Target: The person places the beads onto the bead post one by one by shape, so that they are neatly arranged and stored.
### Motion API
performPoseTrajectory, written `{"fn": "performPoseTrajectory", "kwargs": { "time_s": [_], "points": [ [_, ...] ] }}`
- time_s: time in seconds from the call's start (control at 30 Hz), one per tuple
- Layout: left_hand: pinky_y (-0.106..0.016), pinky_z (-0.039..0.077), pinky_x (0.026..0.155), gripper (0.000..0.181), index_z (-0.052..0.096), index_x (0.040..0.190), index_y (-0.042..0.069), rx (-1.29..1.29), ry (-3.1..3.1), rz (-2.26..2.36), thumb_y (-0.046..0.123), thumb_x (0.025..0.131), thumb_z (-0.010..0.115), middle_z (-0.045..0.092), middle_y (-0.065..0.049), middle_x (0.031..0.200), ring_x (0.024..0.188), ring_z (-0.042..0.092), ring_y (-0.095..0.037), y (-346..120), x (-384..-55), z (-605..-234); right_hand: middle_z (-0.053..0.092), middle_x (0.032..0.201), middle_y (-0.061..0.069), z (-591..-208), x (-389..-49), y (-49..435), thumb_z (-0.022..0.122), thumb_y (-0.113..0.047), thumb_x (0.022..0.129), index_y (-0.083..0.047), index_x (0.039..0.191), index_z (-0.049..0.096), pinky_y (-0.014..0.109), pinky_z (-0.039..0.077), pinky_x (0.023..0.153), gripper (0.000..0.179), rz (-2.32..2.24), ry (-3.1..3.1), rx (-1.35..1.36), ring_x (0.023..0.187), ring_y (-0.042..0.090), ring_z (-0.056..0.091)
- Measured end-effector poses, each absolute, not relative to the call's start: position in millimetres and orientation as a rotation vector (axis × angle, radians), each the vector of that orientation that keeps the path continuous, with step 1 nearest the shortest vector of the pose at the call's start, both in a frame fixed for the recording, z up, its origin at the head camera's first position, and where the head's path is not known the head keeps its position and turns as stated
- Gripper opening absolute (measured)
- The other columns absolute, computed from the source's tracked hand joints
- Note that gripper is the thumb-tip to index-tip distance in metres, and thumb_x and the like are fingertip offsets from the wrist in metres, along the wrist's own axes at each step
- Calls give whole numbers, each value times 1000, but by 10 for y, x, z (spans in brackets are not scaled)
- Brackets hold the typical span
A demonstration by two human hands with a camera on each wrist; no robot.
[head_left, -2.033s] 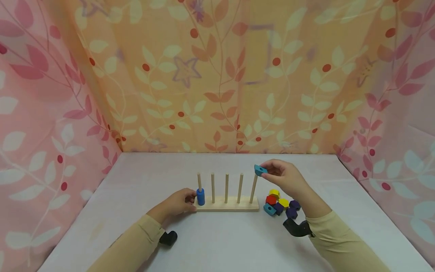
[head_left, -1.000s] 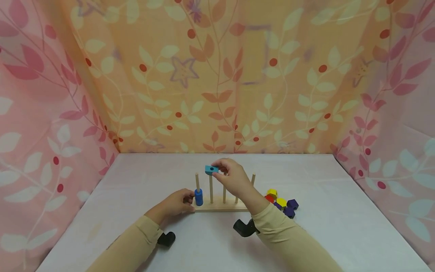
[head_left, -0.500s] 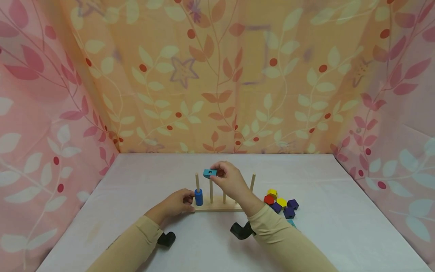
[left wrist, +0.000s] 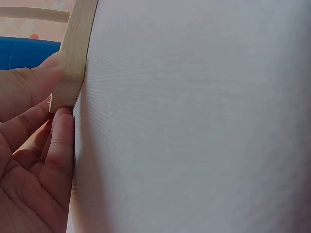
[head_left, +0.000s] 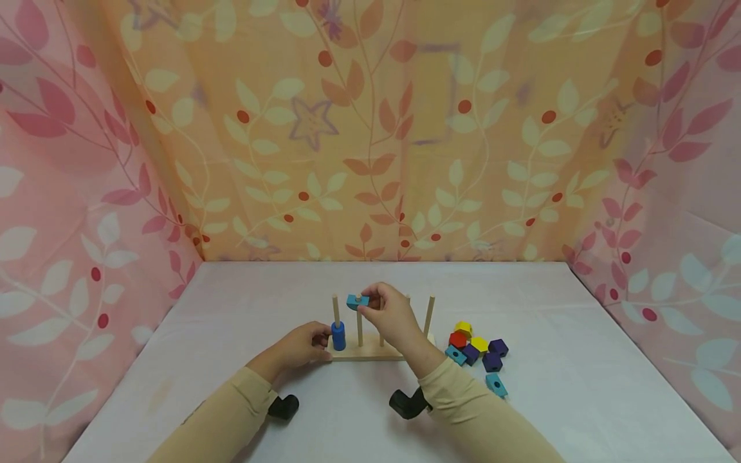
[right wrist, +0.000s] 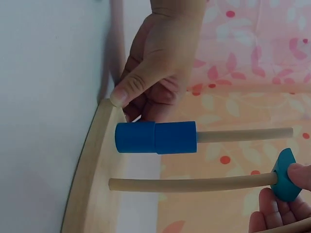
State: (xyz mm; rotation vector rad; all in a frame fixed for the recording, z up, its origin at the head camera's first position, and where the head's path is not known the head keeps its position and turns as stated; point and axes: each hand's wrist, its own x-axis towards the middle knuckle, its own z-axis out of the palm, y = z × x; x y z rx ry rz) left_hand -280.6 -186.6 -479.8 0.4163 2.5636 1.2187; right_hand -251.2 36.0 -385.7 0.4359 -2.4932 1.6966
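A wooden peg stand (head_left: 370,353) with a row of upright pegs rests on the table. My left hand (head_left: 301,343) grips its left end, thumb on top, as the left wrist view shows on the base (left wrist: 74,63). Beside that thumb, two stacked blue cylinders (right wrist: 155,137) sit low on the leftmost peg. My right hand (head_left: 395,316) pinches a teal half-round block (head_left: 352,301) between thumb and fingers, at the top of the second peg (head_left: 360,331). The peg's tip pokes through the block's hole. My right hand and forearm partly cover the pegs further right.
Right of the stand lie loose blocks: yellow (head_left: 479,346), red (head_left: 458,339), several purple (head_left: 498,348), and teal (head_left: 456,355). Another teal block (head_left: 496,385) lies nearer the front. A patterned curtain (head_left: 370,161) stands behind the white table (head_left: 521,289).
My right hand has carried the teal block leftward from the rightmost peg to the second peg, then lowered it onto the tip. The left hand keeps its hold on the stand.
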Motion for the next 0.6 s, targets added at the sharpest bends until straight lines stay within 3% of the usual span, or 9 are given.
{"fn": "performPoseTrajectory", "kwargs": {
  "time_s": [0.37,0.6],
  "points": [
    [-30,42,77,44,58,111,6,412,2556,1209,11,72,77,52,-3,93,87,48,-18,-1870,-2781,-4774,59,91,8,-3941,-2501,345,69,-9,81,-2,103,54,28,48,70,28,1768,-2456,334,80,15,56],
    [-32,41,76,43,59,110,7,428,2554,1206,13,72,77,52,-3,93,88,47,-18,-1878,-2782,-4770,59,97,12,-4046,-2494,330,69,-9,81,-4,103,55,29,48,78,27,1866,-2440,272,85,15,57]
  ]
}}
